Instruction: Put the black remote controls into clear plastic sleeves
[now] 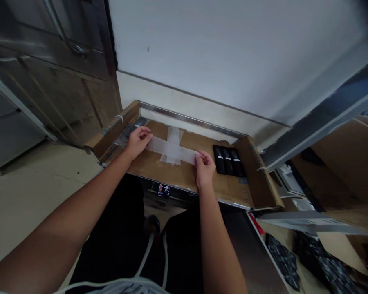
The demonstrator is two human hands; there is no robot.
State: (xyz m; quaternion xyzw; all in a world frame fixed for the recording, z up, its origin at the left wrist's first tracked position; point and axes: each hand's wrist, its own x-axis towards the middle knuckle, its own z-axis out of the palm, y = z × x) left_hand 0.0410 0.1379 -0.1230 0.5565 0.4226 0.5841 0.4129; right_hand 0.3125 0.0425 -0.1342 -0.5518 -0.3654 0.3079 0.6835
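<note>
A translucent whitish plastic strip (159, 145) stretches between my two hands above a cardboard-lined work surface (150, 167). My left hand (139, 142) pinches its left end, and at the right end my right hand (205, 166) grips it between thumb and fingers. Under its middle, more translucent strips (172, 136) lie crosswise on the cardboard. Three black bundles with white bands (228, 160) rest side by side to the right of my right hand. Behind my left hand, some clear plastic (122, 141) lies in the left corner; part of it is hidden.
Upright cardboard sides (259, 175) border the surface left and right, with a white wall (202, 53) behind. A small lit screen (163, 190) sits below the front edge. Metal doors (64, 73) stand at left. Black plastic bags (283, 259) lie at lower right.
</note>
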